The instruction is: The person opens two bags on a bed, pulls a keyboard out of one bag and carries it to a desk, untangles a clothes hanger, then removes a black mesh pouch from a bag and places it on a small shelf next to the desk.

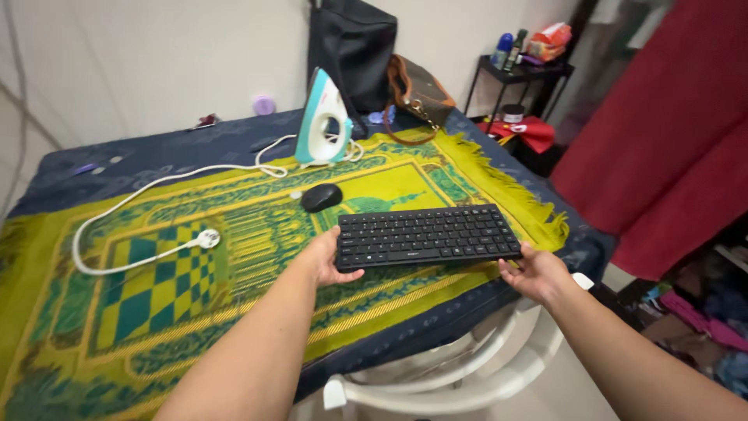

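Observation:
A black flat keyboard point(427, 235) is held level just above the near right part of a yellow-green patterned mat point(156, 304). My left hand point(326, 259) grips its left end, thumb underneath. My right hand point(536, 273) holds its right end from below. A black computer mouse point(321, 197) lies on the mat just beyond the keyboard's left end.
A white and teal clothes iron point(322, 118) stands upright at the far side, its white cord and plug point(207, 238) looping left over the mat. Bags point(413, 93) lean on the wall behind. A white plastic chair point(460, 374) is below the table edge. Red curtain point(670, 132) at right.

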The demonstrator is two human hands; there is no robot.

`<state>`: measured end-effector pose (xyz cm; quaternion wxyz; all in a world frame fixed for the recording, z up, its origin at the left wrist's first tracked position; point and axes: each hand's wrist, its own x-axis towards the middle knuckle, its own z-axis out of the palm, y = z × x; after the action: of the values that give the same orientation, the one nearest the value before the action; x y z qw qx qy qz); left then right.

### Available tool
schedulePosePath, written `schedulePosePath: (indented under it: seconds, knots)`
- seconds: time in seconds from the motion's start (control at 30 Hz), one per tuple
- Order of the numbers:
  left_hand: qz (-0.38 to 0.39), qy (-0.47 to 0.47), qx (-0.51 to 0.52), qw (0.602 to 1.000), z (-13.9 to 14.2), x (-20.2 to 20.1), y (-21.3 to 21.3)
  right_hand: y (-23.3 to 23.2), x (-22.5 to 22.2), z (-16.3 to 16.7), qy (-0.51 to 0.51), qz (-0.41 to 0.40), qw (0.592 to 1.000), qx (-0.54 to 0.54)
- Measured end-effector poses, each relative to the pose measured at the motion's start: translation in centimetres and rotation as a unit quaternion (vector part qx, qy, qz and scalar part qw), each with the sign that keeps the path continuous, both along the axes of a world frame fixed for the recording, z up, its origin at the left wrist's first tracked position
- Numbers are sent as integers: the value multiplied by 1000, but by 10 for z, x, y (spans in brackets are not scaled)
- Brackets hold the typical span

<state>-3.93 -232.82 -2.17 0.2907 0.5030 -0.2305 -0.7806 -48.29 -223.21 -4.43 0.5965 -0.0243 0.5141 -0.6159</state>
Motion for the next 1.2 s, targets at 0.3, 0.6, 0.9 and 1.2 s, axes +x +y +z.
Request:
schedulePosePath:
  seconds: [0.3, 0.6, 0.9, 1.2]
  knots:
    - [55, -15, 1, 998, -23, -84, -61, -58, -71, -18, 2, 9, 1000, -2]
    - [181, -19, -4, 983, -40, -137, -105, -181, -137, -44, -38, 81, 996, -8]
    - [248, -71, -68, 964, -31, -193, -169, -314, -178, -48, -26, 150, 988, 6]
    - [385, -268, -83, 879, -8, -234, -192, -389, -173, -49, 1, 229, 973, 1]
